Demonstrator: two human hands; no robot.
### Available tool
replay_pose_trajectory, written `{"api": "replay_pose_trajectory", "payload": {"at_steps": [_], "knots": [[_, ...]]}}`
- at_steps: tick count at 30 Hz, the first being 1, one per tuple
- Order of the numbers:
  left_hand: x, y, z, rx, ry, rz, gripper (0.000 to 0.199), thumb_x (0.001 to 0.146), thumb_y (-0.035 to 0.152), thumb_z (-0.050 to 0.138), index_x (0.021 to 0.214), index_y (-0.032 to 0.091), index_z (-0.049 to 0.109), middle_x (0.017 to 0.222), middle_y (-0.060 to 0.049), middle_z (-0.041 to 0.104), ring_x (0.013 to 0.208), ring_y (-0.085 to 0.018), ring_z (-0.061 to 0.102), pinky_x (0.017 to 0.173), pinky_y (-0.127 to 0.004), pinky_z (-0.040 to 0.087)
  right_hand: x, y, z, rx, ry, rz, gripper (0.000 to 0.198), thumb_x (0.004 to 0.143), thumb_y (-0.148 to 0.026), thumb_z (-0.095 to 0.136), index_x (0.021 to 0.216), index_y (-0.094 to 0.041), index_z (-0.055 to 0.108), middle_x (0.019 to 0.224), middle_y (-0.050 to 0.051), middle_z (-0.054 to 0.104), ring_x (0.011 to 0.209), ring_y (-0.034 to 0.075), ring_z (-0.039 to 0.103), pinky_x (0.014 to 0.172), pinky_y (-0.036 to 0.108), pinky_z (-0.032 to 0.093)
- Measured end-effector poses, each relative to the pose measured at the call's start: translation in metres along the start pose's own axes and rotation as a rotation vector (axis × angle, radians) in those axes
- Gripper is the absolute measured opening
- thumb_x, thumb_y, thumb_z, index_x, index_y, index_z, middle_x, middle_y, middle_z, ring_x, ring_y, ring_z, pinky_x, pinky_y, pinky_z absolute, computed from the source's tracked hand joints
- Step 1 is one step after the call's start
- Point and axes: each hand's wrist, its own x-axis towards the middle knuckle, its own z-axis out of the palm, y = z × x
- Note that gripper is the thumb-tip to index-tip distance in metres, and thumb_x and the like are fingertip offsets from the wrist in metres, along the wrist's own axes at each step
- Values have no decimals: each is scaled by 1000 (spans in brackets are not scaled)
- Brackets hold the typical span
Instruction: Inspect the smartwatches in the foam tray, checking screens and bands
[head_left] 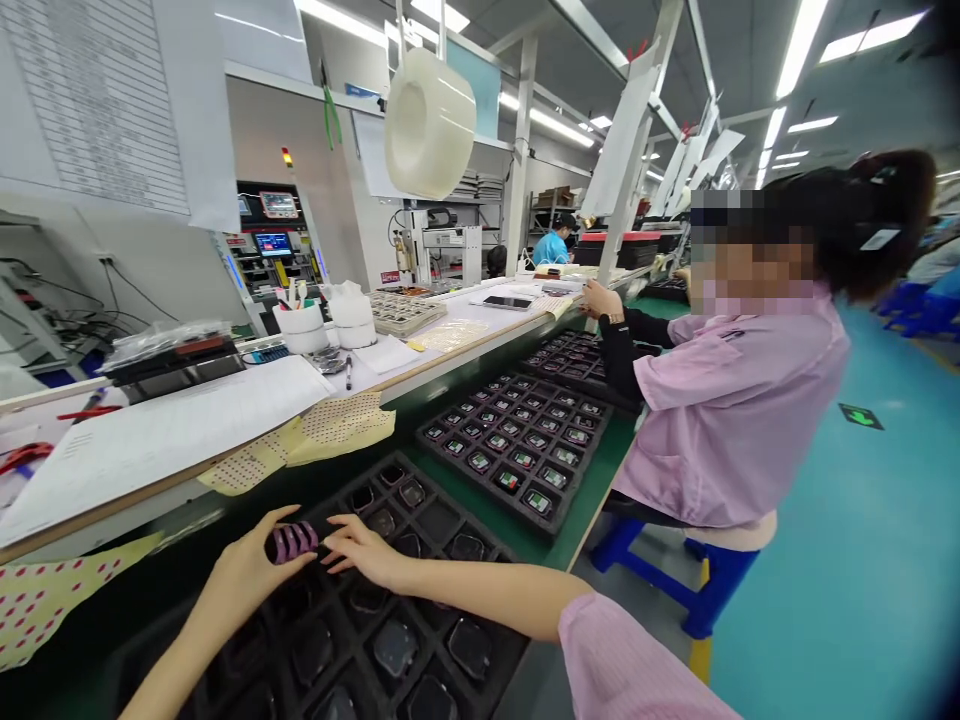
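Observation:
My left hand [251,570] is closed around a short stack of small purple-edged casings [295,542], held between thumb and fingers above the near tray. My right hand [367,552] reaches in from the right, its fingertips just beside the stack. Its fingers are bent but apart, and I make out nothing held in them. Below both hands lies a black compartment tray [517,640]. Dark, square-cornered watch-like parts [395,645] sit in many of its pockets, and one pocket [437,522] near the far side holds no part.
A second black tray [551,515] of watch-like units with lit screens lies beyond. A co-worker in a pink top [735,420] sits on a blue stool [667,580] at right. A tape roll [431,125] hangs above the shelf, where papers [187,430] and white cups [300,328] stand.

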Motion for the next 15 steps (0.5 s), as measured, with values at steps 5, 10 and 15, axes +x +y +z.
{"api": "replay_pose_trajectory", "payload": {"at_steps": [5, 10, 15], "knots": [[-61, 24, 8, 24, 32, 56, 60, 69, 29, 63, 125, 18, 48, 98, -9, 69, 91, -26, 66, 77, -32, 51, -22, -12, 28, 107, -129, 40, 41, 80, -33, 63, 118, -24, 52, 102, 1, 58, 100, 19, 59, 87, 36, 49], [-106, 36, 5, 129, 16, -20, 70, 66, 3, 56, 134, 12, 40, 103, -13, 67, 102, -26, 60, 86, -34, 48, -39, -15, 63, -92, -106, -28, 21, 70, -16, 65, 90, -19, 60, 88, 1, 62, 94, 22, 58, 92, 39, 41], [-143, 28, 3, 200, 68, -121, 72, 66, -4, 51, 135, 12, 38, 113, -14, 63, 105, -26, 56, 90, -37, 46, -41, -2, 102, -20, -242, -25, 24, 67, -16, 63, 91, -22, 59, 97, 1, 63, 101, 23, 54, 96, 39, 38]]}}
